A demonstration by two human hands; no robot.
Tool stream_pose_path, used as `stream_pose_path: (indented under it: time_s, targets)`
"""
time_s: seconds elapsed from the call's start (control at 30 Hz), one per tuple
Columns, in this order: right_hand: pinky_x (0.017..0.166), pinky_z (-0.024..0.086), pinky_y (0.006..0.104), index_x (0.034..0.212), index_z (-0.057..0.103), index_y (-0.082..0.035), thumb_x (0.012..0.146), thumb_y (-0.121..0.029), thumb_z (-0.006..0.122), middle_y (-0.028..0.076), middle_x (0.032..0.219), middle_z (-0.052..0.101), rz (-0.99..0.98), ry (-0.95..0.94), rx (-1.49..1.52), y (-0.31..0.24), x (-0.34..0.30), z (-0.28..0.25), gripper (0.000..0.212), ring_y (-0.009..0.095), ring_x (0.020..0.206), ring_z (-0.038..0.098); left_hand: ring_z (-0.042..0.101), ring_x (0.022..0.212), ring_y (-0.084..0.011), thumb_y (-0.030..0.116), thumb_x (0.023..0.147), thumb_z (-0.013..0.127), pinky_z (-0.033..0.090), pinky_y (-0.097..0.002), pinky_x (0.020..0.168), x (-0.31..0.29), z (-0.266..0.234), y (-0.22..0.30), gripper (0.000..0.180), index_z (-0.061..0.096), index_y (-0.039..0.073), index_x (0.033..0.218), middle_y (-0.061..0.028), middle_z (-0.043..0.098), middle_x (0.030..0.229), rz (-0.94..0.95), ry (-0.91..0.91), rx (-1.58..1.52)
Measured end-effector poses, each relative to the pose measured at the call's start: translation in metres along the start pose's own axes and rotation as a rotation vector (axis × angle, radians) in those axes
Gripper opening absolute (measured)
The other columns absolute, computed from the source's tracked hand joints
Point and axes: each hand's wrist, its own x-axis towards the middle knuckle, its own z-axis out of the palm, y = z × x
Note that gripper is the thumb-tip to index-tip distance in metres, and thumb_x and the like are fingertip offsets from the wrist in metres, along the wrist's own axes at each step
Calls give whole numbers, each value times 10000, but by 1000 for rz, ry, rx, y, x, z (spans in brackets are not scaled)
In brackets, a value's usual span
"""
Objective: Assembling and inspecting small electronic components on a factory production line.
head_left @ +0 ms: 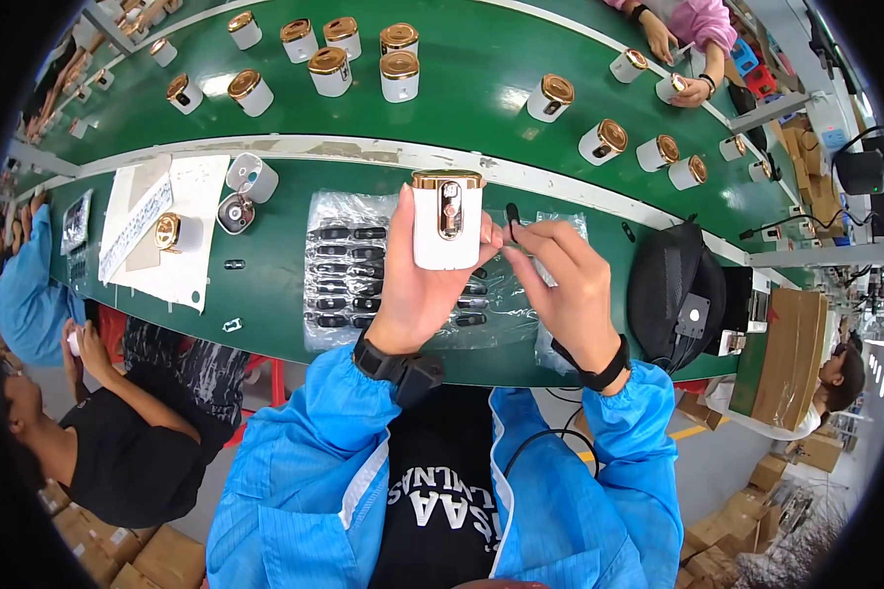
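Note:
My left hand grips a white housing with a shiny gold top, upright above the table. Its front carries a long oval recess framed in gold, with small parts inside. To the right of it, my right hand pinches a small black strip-shaped piece between thumb and forefinger, close to my left fingertips. Below both hands lies a clear plastic sheet with rows of small black oval pieces. My hands hide part of those rows.
Behind a pale rail, a green belt carries several white-and-gold housings. White paper and an opened housing are at left. A black bag-like object stands at right. Co-workers sit left and across.

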Motion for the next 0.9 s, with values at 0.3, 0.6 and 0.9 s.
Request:
stream_pose_path:
  time_s: [0.3, 0.6, 0.9]
  targets:
    - [727, 601, 261, 1115, 765, 23, 933, 52, 761, 60, 1033, 718, 552, -89, 603, -4, 7, -8, 184, 112, 882, 695, 656, 980, -244, 609, 1144, 244, 505, -512, 1073, -8, -11, 2, 737, 547, -2, 1422, -114, 659, 967, -56, -117, -39]
    - [711, 605, 263, 1137, 763, 55, 907, 108, 744, 107, 1032, 716, 339, 12, 567, -39, 26, -50, 237, 153, 888, 705, 657, 894, -211, 609, 1145, 249, 541, -506, 1043, -12, -17, -1, 732, 493, 28, 1518, -105, 669, 1001, -133, -209, -24]
    - [607, 555, 250, 1056, 809, 12, 863, 97, 789, 122, 965, 762, 311, -45, 620, -52, 38, -22, 212, 151, 675, 713, 642, 874, -184, 566, 1163, 258, 570, -403, 863, -20, 3, 2, 673, 478, 59, 1546, -70, 676, 1153, -177, -61, 128]
